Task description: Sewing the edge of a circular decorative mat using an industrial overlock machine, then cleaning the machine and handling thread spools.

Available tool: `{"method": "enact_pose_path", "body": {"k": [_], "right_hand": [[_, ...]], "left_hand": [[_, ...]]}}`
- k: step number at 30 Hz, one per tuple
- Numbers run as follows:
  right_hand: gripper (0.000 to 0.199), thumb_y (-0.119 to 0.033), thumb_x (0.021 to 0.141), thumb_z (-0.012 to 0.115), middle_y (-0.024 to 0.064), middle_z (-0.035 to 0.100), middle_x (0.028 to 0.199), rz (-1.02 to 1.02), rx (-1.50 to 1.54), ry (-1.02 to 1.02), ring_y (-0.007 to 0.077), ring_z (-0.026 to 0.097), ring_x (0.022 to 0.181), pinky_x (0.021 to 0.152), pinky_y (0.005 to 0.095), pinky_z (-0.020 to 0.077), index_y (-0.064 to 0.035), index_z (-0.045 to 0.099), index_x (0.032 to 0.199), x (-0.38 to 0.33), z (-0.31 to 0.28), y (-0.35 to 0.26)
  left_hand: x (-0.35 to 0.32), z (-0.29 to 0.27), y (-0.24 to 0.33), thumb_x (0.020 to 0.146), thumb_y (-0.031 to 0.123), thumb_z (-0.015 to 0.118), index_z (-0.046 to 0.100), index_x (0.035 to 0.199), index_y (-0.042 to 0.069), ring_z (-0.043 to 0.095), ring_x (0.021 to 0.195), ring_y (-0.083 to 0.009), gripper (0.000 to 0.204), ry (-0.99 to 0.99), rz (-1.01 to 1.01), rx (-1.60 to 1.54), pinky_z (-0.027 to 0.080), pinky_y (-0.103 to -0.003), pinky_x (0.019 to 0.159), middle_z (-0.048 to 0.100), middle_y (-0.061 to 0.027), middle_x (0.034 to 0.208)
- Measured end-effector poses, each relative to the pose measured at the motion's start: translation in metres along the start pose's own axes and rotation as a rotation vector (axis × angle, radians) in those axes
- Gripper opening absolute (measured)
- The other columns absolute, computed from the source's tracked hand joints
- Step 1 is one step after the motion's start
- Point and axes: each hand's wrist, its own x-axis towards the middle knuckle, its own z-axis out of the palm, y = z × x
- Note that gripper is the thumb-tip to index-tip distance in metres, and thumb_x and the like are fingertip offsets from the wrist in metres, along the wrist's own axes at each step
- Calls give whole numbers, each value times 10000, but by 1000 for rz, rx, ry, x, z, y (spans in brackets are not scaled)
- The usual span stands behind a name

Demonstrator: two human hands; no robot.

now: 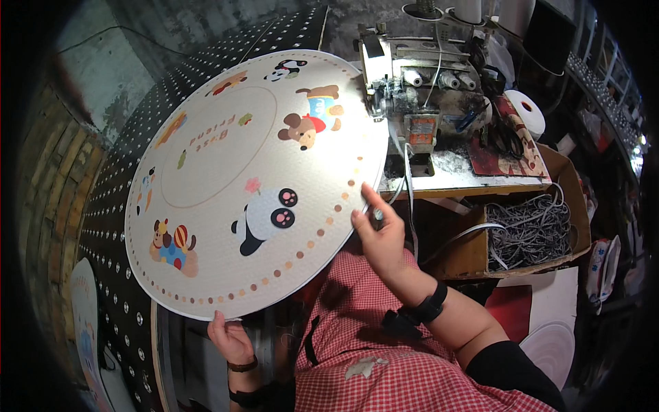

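A large round cream mat (226,226) printed with cartoon pandas, dogs and a ring of brown dots lies tilted in front of me. Its far right edge meets a white sewing machine (429,82). At the mat's right rim my right hand (386,240) grips the edge with thumb and forefinger; a small shiny spot shows between its fingers, too small to name. My left hand (231,341) holds the near rim from below, its other fingers partly hidden. White edging strip (410,185) hangs from the machine beside the mat.
A cardboard box (453,257) full of grey trimmings (528,230) stands right of me under the machine table. Scissors (508,141) and a white thread cone (525,113) sit on the table. A black studded board (113,240) runs along the left, with another printed mat (86,329) below.
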Motion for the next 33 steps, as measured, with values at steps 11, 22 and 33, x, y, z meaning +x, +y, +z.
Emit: {"method": "enact_pose_path", "body": {"k": [11, 22, 33], "right_hand": [[428, -10, 826, 542, 151, 543, 1137, 56, 42, -14, 146, 516, 1015, 864, 243, 416, 53, 422, 1231, 0, 1, -7], [431, -14, 824, 545, 167, 509, 1190, 89, 114, -15, 164, 485, 1086, 899, 257, 392, 32, 428, 1236, 1, -1, -7], [451, -7, 821, 545, 147, 521, 1167, 179, 128, -34, 126, 508, 1010, 841, 223, 417, 17, 416, 1252, -2, -2, -8]], "left_hand": [[-7, 14, 1, 880, 124, 443, 454, 1119, -35, 512, 1039, -213, 287, -84, -16, -73, 425, -354, 880, 508, -155, 1140], [-8, 25, -4, 858, 85, 442, 403, 1175, -64, 488, 1081, -243, 353, -42, -96, -226, 406, -382, 914, 475, -168, 1180], [-12, 30, -9, 844, 57, 445, 397, 1175, -83, 498, 1064, -250, 362, -87, -84, -155, 416, -372, 902, 490, -169, 1152]]}}
